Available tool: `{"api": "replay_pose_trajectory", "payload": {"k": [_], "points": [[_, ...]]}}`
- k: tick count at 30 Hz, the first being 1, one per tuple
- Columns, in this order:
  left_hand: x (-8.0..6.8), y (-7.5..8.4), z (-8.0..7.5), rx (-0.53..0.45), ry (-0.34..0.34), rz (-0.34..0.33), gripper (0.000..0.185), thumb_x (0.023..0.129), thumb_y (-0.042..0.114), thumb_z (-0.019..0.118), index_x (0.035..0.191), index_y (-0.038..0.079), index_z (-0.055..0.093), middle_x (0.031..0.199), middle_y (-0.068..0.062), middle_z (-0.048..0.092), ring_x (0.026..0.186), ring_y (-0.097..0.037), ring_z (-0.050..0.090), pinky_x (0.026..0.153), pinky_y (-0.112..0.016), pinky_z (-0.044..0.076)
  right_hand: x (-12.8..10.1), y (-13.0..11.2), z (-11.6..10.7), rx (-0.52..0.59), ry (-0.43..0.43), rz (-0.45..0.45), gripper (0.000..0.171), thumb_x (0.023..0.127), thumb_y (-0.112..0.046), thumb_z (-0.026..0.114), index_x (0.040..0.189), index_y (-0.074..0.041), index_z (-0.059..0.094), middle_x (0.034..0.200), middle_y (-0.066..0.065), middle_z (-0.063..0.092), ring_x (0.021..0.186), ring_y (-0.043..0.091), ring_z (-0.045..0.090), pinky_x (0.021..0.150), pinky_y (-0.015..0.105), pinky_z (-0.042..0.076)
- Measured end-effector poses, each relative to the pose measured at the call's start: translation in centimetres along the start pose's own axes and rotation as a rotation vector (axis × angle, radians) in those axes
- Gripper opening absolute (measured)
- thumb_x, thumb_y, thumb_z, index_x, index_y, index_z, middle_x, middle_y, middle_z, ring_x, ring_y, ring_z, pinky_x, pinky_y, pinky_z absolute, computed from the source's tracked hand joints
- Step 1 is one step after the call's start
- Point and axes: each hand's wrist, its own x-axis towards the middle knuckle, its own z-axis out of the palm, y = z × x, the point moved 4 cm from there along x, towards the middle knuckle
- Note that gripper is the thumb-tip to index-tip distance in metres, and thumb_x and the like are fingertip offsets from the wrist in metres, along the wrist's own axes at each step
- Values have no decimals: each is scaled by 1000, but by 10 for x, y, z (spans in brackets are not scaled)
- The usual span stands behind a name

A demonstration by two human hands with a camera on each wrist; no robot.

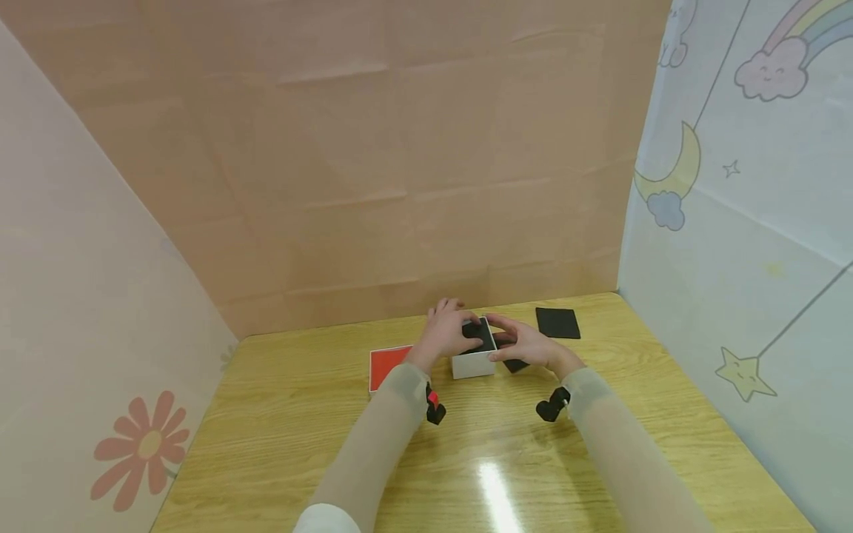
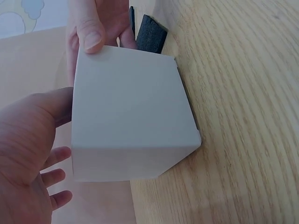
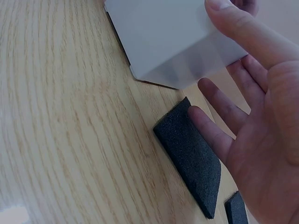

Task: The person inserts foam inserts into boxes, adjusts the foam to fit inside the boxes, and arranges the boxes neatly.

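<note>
1. the worktop [image 1: 280, 444] under you is the biggest thing here, light wood grain, walled in by plain tan paper behind and printed sheets at the sides: a flower on your left, a rainbow, moon and star on your right. there is no readable writing on any of it.
2. your left hand [image 1: 445, 334] lies over the top and far side of the white box [image 1: 474, 364]. the grip looks loosely closed round it, thumb along the left wall in the left wrist view, probably to steady the box while it is worked on.
3. your right hand [image 1: 526, 345] comes in from the other side. its grip is apart, fingers nearly straight, with the thumb tip pressing the box's upper edge and a fingertip touching the dark foam piece [image 3: 189, 156] that lies flat just beside the box.
4. the white box stands near the middle of the worktop between both hands, with a black insert [image 1: 481, 334] showing in its open top. its walls are blank, with no brand or label.
5. the red lid [image 1: 386, 366] lies flat to the left of the box, likely parked out of the way.
6. a black sheet [image 1: 557, 323] rests well apart, toward the far right. it is unmarked too.
</note>
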Motion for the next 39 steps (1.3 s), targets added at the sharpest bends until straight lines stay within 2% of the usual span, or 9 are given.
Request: {"api": "replay_pose_trajectory", "payload": {"k": [7, 28, 39], "points": [[1, 3, -1, 27, 6, 9, 37, 91, 49, 85, 123, 31, 79, 157, -7, 49, 146, -30, 37, 112, -51, 35, 0, 2, 0, 14, -3, -17, 98, 98, -14, 81, 173, -15, 17, 171, 20, 31, 151, 44, 41, 112, 56, 49], [1, 0, 4, 70, -23, -29, 33, 90, 47, 87, 119, 33, 80, 157, -6, 50, 146, -29, 36, 115, -51, 34, -2, 1, 0, 19, 13, -3, 100, 97, -18, 83, 173, -20, 19, 172, 19, 31, 153, 43, 38, 115, 59, 45], [1, -1, 4, 84, -34, -39, 33, 90, 46, 87, 120, 33, 80, 157, -6, 50, 146, -30, 36, 117, -51, 33, -1, 0, 0, 0, 16, -1, 101, 97, -18, 83, 173, -13, 16, 171, 20, 32, 152, 43, 41, 114, 59, 46]]}}
